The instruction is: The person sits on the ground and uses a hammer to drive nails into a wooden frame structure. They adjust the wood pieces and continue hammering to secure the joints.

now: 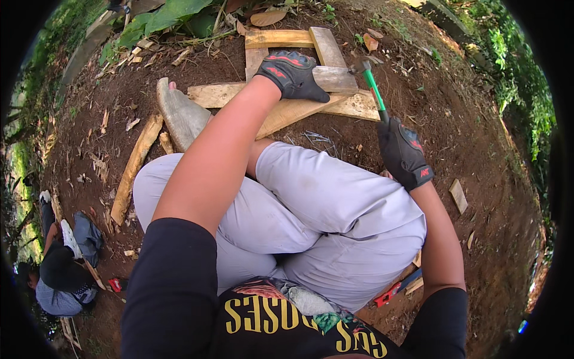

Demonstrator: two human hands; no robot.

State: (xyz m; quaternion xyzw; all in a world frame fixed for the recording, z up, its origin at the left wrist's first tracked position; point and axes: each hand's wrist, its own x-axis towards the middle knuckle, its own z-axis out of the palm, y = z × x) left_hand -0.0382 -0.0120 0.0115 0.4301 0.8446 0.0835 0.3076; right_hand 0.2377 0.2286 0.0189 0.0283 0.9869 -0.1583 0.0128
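Note:
Beyond my crossed legs, short boards form a wooden frame point(278, 39) on the soil. My left hand point(290, 75), in a black and red glove, is closed over the frame's near left part. Its fingers curl over the wood and its thumb points right; the glove hides what lies beneath. My right hand point(402, 152), gloved alike, grips the dark end of a hammer point(373, 87) with a green handle. The hammer's head is beside the right end of the frame's near board point(336, 79). Longer planks point(353, 105) lie under the near side.
Loose nails point(320, 140) lie on the soil between planks and my shin. A rough log point(136, 167) is left of my sandalled foot point(182, 113). A red-handled saw point(391, 293) lies by my right thigh. Another person point(63, 278) sits far left. Leafy plants point(173, 18) grow behind.

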